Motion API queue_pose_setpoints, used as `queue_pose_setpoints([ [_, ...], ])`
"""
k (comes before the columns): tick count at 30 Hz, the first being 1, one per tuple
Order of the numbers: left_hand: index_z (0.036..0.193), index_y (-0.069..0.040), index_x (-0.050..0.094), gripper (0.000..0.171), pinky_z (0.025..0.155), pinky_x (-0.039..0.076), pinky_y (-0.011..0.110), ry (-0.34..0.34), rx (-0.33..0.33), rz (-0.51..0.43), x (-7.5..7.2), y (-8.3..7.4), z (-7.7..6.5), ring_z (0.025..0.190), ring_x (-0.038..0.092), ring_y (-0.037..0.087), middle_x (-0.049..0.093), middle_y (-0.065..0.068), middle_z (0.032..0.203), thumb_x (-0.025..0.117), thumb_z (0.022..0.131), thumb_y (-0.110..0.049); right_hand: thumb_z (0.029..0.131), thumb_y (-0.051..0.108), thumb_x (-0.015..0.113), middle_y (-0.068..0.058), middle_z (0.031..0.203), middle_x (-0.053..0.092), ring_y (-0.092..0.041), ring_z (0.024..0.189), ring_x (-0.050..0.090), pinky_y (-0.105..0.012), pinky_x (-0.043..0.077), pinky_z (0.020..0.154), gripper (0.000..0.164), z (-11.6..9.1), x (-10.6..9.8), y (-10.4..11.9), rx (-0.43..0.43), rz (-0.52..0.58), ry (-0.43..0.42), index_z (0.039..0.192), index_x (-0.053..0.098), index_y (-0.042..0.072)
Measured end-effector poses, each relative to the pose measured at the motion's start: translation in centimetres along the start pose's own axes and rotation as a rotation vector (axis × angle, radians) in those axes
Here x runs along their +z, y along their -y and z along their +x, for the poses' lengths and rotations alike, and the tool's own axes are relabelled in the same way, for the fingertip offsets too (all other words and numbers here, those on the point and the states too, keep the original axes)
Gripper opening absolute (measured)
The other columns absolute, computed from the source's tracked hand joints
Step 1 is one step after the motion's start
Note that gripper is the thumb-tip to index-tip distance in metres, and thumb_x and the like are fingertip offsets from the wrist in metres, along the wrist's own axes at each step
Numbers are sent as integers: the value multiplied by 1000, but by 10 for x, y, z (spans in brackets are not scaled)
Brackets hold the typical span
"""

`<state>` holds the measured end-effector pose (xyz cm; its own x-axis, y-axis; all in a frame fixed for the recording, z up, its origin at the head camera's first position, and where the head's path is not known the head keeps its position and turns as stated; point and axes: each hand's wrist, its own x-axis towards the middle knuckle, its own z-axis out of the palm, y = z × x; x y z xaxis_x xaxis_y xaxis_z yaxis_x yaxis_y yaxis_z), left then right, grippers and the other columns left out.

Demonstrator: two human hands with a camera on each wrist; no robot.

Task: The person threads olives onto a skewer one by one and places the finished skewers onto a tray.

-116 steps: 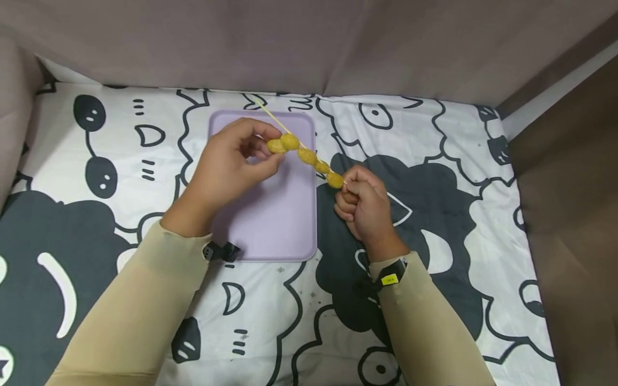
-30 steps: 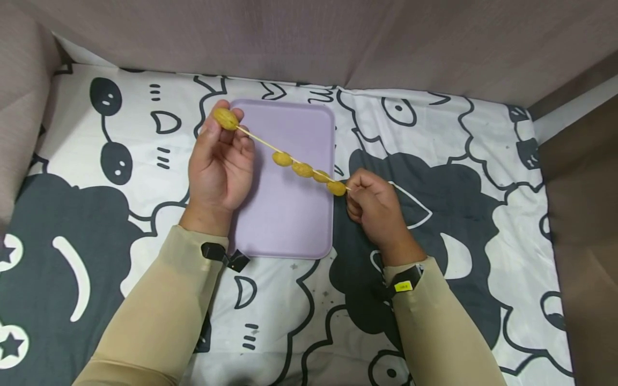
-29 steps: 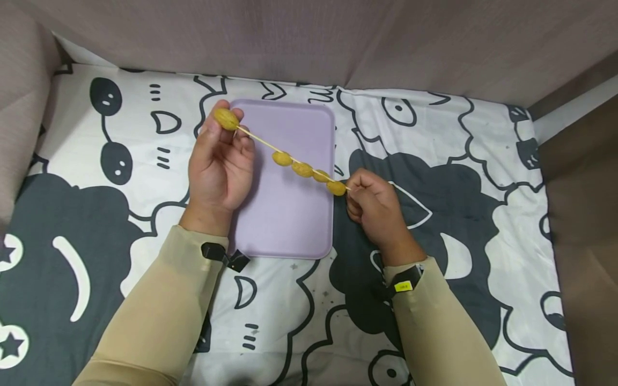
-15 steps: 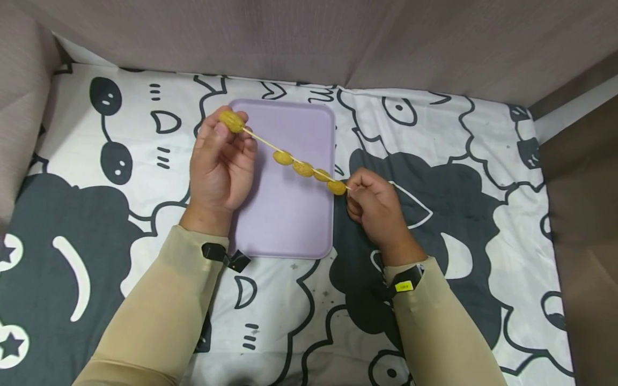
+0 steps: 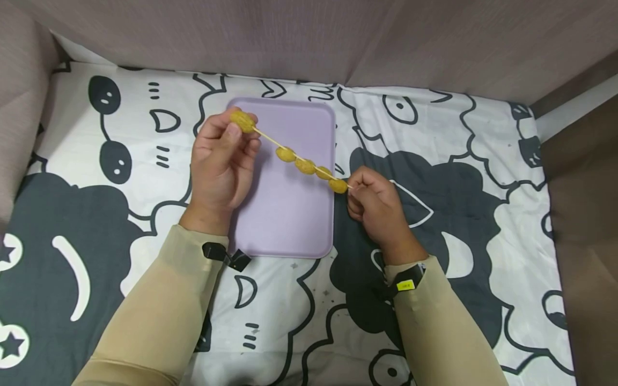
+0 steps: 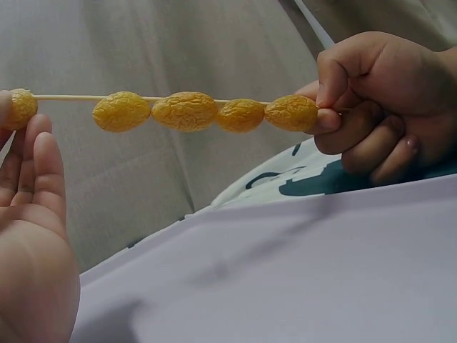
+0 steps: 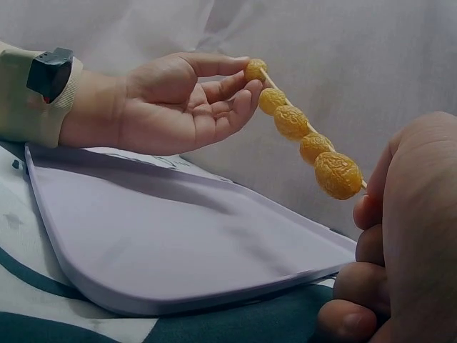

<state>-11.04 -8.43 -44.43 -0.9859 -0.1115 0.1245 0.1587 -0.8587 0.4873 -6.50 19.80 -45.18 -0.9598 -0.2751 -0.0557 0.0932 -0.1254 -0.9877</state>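
Observation:
A thin wooden skewer (image 5: 268,138) slants through the air over the tray, carrying wrinkled yellow fruits. Near its far end, my left hand (image 5: 219,166) pinches one yellow fruit (image 5: 242,121) between thumb and fingers; the skewer runs out of that fruit. A stretch of bare stick separates it from several other fruits (image 6: 184,111), which sit in a row close to my right hand. My right hand (image 5: 375,206) grips the skewer's near end, its fingers curled into a fist, as the right wrist view shows the skewer (image 7: 365,184) entering between thumb and finger.
Below the hands lies a shallow lilac tray (image 5: 285,225) with a raised rim, on a white cloth (image 5: 270,321) printed with dark cartoon figures. Grey-brown fabric (image 5: 289,43) hangs behind the cloth's far edge. Both wrists wear small black cameras (image 5: 407,279).
Earlier the left hand held its fruit beside the others, the skewer tip bare. Then it set that fruit at the tip; over the last second it has slid slightly toward the row.

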Motion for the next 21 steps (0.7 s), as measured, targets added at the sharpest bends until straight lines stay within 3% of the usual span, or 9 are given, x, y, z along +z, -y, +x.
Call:
queue_pose_setpoints([
  [17, 119, 5, 72, 24, 84, 70, 25, 25, 43, 116, 1, 2, -2, 91, 80, 21, 79, 21, 113, 84, 100, -2, 104, -8, 37, -2, 59, 33, -21, 44, 25, -35, 19, 39, 15, 0, -1, -1, -4, 9, 8, 91, 43, -12],
  [21, 118, 4, 72, 16, 85, 70, 25, 32, 49, 132, 2, 2, -2, 91, 80, 21, 80, 20, 113, 77, 103, 4, 104, -7, 37, 0, 59, 34, -20, 45, 25, -35, 20, 39, 15, 0, -1, -1, -2, 9, 4, 91, 43, -12],
])
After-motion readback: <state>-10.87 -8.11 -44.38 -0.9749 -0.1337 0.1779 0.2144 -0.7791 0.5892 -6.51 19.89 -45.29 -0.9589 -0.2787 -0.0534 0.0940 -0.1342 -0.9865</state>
